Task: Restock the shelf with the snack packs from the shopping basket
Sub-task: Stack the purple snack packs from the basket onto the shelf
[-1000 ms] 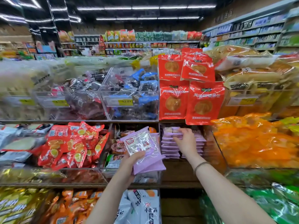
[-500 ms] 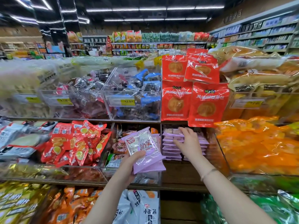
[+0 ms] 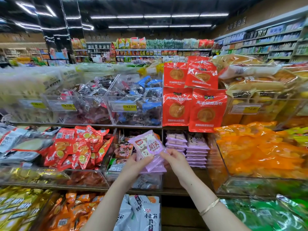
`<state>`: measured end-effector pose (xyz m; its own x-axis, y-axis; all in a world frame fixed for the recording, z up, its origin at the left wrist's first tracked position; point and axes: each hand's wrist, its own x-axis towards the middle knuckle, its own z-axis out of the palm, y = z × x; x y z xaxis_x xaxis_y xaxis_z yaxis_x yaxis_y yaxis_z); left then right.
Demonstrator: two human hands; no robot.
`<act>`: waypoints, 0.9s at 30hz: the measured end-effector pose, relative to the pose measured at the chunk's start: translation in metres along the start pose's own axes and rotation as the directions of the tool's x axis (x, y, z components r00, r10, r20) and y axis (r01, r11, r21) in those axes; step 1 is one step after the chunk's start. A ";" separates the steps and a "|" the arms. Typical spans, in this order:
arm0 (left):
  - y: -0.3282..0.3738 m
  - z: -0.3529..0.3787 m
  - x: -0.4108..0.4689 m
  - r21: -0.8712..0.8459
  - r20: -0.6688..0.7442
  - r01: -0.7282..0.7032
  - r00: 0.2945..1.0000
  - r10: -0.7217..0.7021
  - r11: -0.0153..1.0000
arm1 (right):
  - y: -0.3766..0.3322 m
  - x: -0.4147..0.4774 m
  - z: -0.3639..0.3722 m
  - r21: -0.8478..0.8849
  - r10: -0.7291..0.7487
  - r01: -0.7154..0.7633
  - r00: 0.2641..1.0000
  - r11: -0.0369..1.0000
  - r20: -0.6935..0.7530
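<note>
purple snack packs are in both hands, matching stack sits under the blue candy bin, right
No: the head view shows the matching stack under the red bread bags instead. The purple snack packs are in the left hand and right hand.

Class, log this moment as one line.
left hand: holds purple snack packs | right hand: pinches same packs | shelf stack: behind | not yet shelved

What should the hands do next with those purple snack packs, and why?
Probably the right hand should take the top purple pack from the left hand and lay it on the purple stack, since that shelf slot holds matching packs.
</note>
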<state>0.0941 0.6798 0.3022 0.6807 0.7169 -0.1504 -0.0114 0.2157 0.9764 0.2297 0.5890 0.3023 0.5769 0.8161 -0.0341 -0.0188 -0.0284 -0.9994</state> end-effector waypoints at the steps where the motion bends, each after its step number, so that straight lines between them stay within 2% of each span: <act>1: 0.000 -0.001 0.000 0.007 0.013 0.001 1.000 -0.001 1.000 | 0.001 -0.001 -0.002 0.064 0.028 -0.028 1.000 0.998 0.002; 5: 0.001 -0.005 0.004 0.050 0.058 0.015 0.998 -0.018 0.999 | 0.014 -0.003 -0.012 0.383 0.085 -0.095 0.995 0.919 0.043; 10: -0.003 -0.009 0.009 0.067 0.047 0.029 0.998 -0.032 0.997 | 0.026 0.003 -0.037 0.603 0.077 -0.001 0.992 0.798 -0.100; 17: -0.007 -0.012 0.015 0.071 0.059 0.034 0.997 -0.038 0.997 | 0.053 0.009 -0.090 0.681 0.256 0.045 0.907 0.730 -0.335; 21: -0.007 -0.013 0.013 0.075 0.071 0.033 0.997 -0.039 0.997 | 0.049 0.023 -0.092 0.737 0.357 0.062 0.845 0.673 -0.397; 24: -0.007 -0.013 0.013 0.057 0.077 0.015 0.997 -0.019 0.998 | 0.033 0.038 -0.089 0.719 0.384 0.049 0.819 0.693 -0.426; 26: -0.008 -0.013 0.013 0.043 0.081 0.009 0.997 -0.013 0.999 | 0.022 0.050 -0.090 0.763 0.391 0.090 0.817 0.640 -0.424; 27: -0.008 -0.013 0.013 0.042 0.082 0.012 0.996 -0.015 0.999 | 0.020 0.055 -0.090 0.813 0.406 0.135 0.812 0.567 -0.418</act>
<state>0.0937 0.6959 0.2901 0.7388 0.6566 -0.1518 0.0272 0.1960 0.9802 0.3340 0.5814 0.2808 0.8025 0.4101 -0.4333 -0.5965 0.5629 -0.5721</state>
